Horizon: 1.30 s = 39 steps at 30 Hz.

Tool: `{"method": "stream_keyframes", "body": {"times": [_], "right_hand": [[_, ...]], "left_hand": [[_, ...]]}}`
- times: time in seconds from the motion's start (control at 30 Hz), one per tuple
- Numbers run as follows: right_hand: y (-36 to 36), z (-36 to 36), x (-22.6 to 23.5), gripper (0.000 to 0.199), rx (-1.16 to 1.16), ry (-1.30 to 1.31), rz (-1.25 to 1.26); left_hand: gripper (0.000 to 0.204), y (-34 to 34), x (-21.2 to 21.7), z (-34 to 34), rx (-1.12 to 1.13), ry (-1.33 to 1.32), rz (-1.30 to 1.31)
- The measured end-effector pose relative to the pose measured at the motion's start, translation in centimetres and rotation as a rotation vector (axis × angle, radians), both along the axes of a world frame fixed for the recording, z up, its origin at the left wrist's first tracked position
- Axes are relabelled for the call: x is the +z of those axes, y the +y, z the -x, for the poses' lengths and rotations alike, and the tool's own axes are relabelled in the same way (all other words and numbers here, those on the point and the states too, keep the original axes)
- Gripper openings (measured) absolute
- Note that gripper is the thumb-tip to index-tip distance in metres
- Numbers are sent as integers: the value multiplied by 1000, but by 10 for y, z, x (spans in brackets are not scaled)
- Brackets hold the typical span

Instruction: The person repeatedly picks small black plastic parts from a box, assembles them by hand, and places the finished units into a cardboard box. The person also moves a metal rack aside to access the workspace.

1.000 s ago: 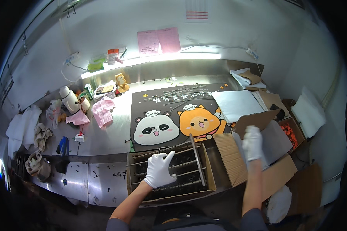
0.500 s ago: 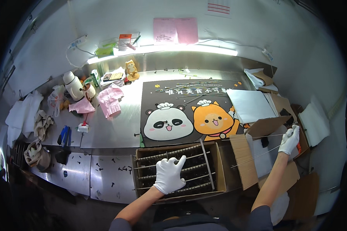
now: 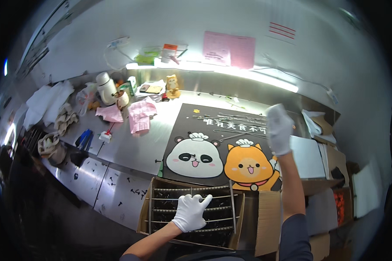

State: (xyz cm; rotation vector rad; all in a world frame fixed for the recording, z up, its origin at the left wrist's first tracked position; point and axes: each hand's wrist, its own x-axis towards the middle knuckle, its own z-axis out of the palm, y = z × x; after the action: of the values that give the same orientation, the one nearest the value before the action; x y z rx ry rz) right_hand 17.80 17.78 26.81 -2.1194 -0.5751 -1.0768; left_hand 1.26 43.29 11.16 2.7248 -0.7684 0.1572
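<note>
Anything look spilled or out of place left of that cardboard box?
Yes: small dark pieces lie scattered loosely over the metal surface left of the cardboard box. Their random spread looks like a spill, though how they got there isn't visible.

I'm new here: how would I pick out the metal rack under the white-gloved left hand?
Find the dark mat with the panda face and orange animal face. Just below it stands an open cardboard box, and the metal rack spans its top, under the left hand. Unlike the loose thin rods on the mat, its bars are joined in one frame.
</note>
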Motion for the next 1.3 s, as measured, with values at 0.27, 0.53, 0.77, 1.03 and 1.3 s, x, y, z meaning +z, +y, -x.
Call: {"method": "stream_keyframes", "body": {"times": [0.27, 0.53, 0.77, 1.03, 1.3], "right_hand": [[24, -130, -195, 39, 218, 364, 726], [-55, -179, -200, 36, 74, 1496, 629], [101, -113, -134, 40, 406, 953, 528], [324, 153, -143, 25, 1255, 856, 722], [363, 331, -233, 25, 1350, 1250, 902]], "left_hand": [[83, 58, 47, 57, 392, 21, 169], [90, 133, 7, 242, 1580, 176, 197], [93, 226, 58, 423, 2121, 382, 250], [93, 397, -49, 508, 1797, 701, 618], [77, 504, -120, 560, 1926, 458, -26]]}}
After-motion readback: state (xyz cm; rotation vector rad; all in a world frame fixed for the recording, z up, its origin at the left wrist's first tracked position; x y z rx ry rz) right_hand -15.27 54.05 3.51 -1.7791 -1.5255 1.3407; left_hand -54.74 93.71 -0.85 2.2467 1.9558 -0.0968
